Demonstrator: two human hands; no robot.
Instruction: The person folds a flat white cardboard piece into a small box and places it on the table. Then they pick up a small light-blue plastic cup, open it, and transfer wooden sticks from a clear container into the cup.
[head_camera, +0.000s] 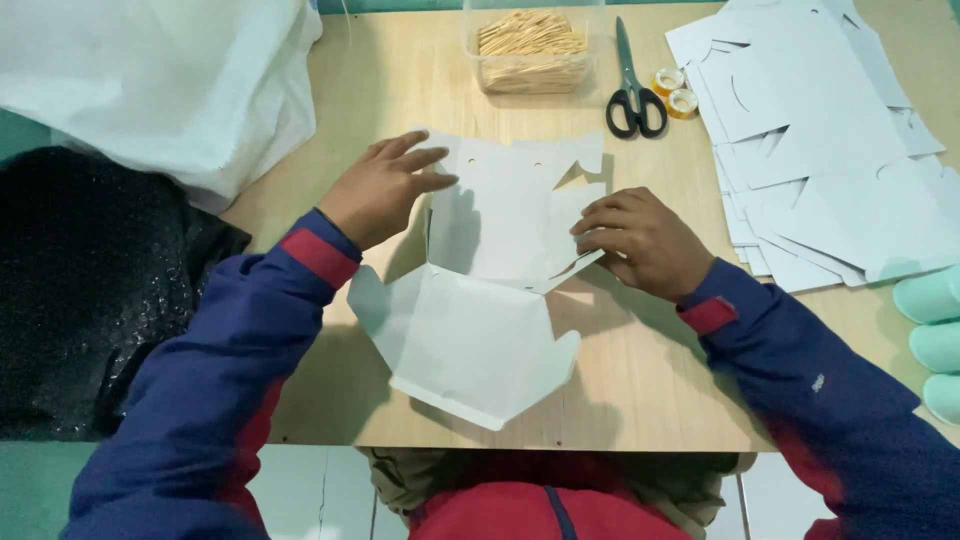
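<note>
Blank: white die-cut card sheet (480, 300), betw. both hands, partly folded; far panel raised, near panel flat on top.
Left hand (385, 188): fingers spread, flat vs. upper-left flap, no grip closed round it.
Right hand (640, 238): fingertips pinched on right flap edge.
Done: main crease + side flaps started, by the look.
Left: sides not locked, no box shape yet.
Stock: flat blanks stack (820, 140) beyond right hand, unfolded.
Surface: light wood tabletop (640, 380); scissors (632, 85), 2 tape rolls (675, 90), tub of sticks (530, 50) past the hands.
Room: white bag (170, 80) + black sheet (90, 290) left of left hand; pale green floor.
</note>
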